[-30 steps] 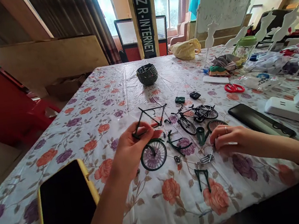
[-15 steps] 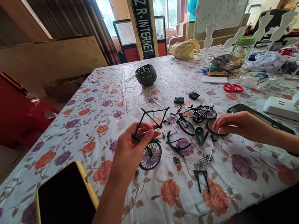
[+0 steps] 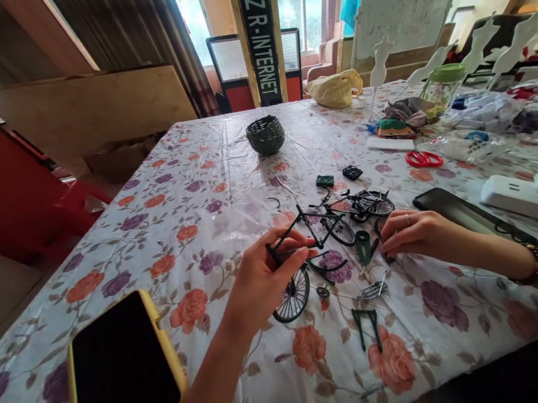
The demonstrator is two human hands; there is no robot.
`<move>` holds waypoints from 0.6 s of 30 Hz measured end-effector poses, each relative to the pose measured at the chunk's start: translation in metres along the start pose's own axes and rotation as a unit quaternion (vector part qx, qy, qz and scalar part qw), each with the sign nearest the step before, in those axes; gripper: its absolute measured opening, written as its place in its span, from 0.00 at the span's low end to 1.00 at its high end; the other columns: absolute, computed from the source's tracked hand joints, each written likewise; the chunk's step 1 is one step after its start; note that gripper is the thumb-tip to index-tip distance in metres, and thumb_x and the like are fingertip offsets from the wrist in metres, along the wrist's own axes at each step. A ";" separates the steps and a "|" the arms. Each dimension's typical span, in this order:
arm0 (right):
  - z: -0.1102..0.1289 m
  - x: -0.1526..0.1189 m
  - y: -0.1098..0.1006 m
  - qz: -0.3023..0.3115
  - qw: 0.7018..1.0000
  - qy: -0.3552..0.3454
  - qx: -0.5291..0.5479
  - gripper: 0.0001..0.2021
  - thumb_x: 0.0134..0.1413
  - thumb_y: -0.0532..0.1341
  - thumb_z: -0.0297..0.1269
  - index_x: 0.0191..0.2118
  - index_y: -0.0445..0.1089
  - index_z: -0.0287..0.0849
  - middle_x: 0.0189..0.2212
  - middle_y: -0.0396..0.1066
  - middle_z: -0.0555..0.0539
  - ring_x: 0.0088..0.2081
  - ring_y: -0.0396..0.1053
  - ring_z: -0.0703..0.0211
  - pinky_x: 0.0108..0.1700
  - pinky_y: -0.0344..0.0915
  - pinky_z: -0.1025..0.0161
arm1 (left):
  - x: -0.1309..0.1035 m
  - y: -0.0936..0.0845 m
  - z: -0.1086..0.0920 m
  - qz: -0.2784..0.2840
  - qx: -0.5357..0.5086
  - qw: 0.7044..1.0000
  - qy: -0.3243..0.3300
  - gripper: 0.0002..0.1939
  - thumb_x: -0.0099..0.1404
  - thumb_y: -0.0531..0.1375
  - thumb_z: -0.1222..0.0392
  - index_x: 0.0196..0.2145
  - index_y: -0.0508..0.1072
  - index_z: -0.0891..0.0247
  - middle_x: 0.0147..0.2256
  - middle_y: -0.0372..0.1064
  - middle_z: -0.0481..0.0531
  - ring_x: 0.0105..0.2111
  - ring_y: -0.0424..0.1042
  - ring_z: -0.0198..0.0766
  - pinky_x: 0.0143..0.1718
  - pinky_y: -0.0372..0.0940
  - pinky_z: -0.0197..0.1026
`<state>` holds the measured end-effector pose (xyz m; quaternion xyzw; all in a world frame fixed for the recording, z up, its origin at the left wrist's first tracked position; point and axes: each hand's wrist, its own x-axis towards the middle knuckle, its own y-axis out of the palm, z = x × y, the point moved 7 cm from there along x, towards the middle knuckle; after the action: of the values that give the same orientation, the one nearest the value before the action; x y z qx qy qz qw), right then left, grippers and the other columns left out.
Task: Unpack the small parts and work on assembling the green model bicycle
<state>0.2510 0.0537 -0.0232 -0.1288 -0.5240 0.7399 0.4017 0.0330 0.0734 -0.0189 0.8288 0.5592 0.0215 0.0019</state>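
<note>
Bike frame point(image 3: 299, 234), small and dark green, pinched in our left hand point(image 3: 265, 279) just above floral tablecloth point(image 3: 179, 242), spoked wheel point(image 3: 292, 294) right beneath. Our right hand point(image 3: 413, 234) curls over loose wheel point(image 3: 381, 230) on cloth; whether it actually grips, we cannot tell. Black banner point(image 3: 259, 31) behind reads "D Z R·INTERNET". Since half a second ago: we carry frame rightward, closer to finished model bike point(image 3: 351, 209); right hand drops lower onto wheel. Yellow-cased phone point(image 3: 123, 378) lies near left.

White counter cloth point(image 3: 204, 171) patterned with orange and purple flowers, dark green bicycle frame point(image 3: 299, 234), yellow-cased black phone point(image 3: 123, 378), red scissors point(image 3: 423, 159), dark green woven basket point(image 3: 266, 134)
</note>
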 end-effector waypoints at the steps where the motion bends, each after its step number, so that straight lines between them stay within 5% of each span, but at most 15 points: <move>1: 0.001 0.001 0.001 0.007 1.000 -0.006 -0.002 0.09 0.54 0.57 0.36 0.33 0.74 0.42 0.31 0.70 0.45 0.36 0.65 0.62 0.39 0.61 0.65 | 0.000 0.001 0.001 0.004 -0.010 1.000 -0.003 0.07 0.56 0.60 0.60 0.34 0.66 0.61 0.34 0.71 0.47 0.39 0.72 0.38 0.43 0.62 0.36; 18: 0.006 -0.006 0.011 0.066 0.996 -0.056 -0.020 0.08 0.58 0.52 0.32 0.36 0.68 0.40 0.32 0.67 0.45 0.36 0.62 0.63 0.40 0.61 0.64 | -0.001 0.009 0.018 0.026 -0.084 0.993 -0.085 0.12 0.52 0.63 0.62 0.36 0.69 0.60 0.37 0.74 0.49 0.40 0.72 0.39 0.45 0.62 0.39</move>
<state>0.2464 0.0442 -0.0319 -0.1295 -0.5508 0.7600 0.3198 0.0417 0.0698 -0.0363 0.8385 0.5319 -0.0020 0.1181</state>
